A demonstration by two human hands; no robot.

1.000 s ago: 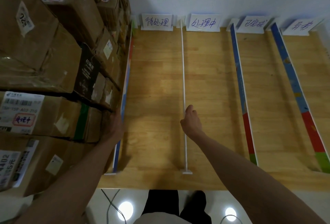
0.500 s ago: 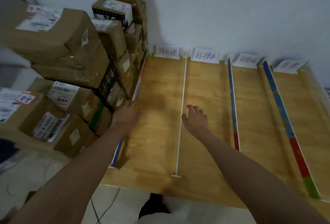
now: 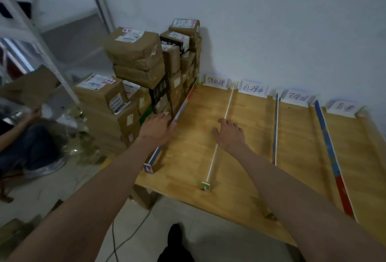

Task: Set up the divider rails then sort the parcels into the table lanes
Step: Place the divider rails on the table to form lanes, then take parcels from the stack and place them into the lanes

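A wooden table [image 3: 246, 188] carries several upright divider rails running from the wall to its front edge, forming lanes. My left hand [image 3: 156, 127] rests on the leftmost coloured rail [image 3: 181, 109], beside the stacked cardboard parcels [image 3: 135, 77]. My right hand [image 3: 228, 134] lies with spread fingers over the thin white rail [image 3: 211, 167]. Neither hand holds anything. A blue-edged rail [image 3: 276, 128] and a blue and red rail [image 3: 332, 157] stand further right. Handwritten lane signs [image 3: 253, 89] lean against the wall at the lane heads.
The parcel stack stands on the floor against the table's left side, higher than the tabletop. Another person [image 3: 25, 144] crouches at far left holding a cardboard sheet [image 3: 29, 88]. A white metal frame [image 3: 52, 59] slants behind. A cable [image 3: 125, 238] lies on the floor below the table edge.
The view has pulled back and turned left, showing the whole parcel stack and the floor. My left hand has come up from the parcels onto the leftmost rail; my right hand's fingers have spread out over the white rail.
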